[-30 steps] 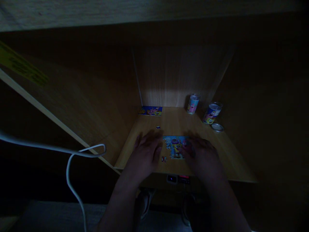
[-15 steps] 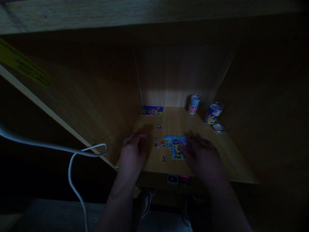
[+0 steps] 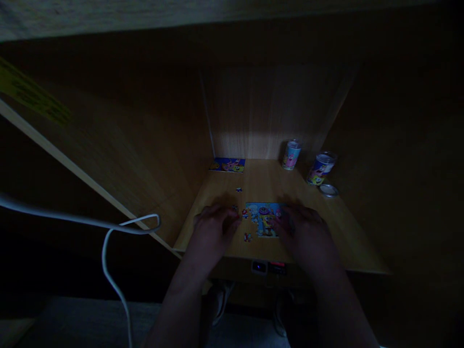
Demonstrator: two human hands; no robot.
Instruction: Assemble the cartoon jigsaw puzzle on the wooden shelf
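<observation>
A partly assembled jigsaw puzzle [image 3: 266, 219] with a bright cartoon picture lies on the wooden board. My right hand [image 3: 304, 234] rests over its right part, thumb and fingers apart, hiding that side. Left of the puzzle, my left hand [image 3: 213, 227] has thumb and fingertips drawn together around a small puzzle piece, mostly hidden. Loose puzzle pieces lie close by: a red-and-white piece [image 3: 245, 213] at the puzzle's left edge, another piece [image 3: 248, 237] nearer the front, and one piece [image 3: 239, 190] farther back.
A blue picture card [image 3: 227, 165] lies at the back left. Two cartoon-printed cans stand at the back right, a light blue can [image 3: 291, 155] and a dark blue can [image 3: 321, 169], with a round lid [image 3: 328, 190] beside them. A white cable [image 3: 108, 227] hangs at left. Wooden walls enclose the board.
My left hand has moved right, toward the puzzle, and now covers some of the loose pieces. My right hand has stayed on the puzzle.
</observation>
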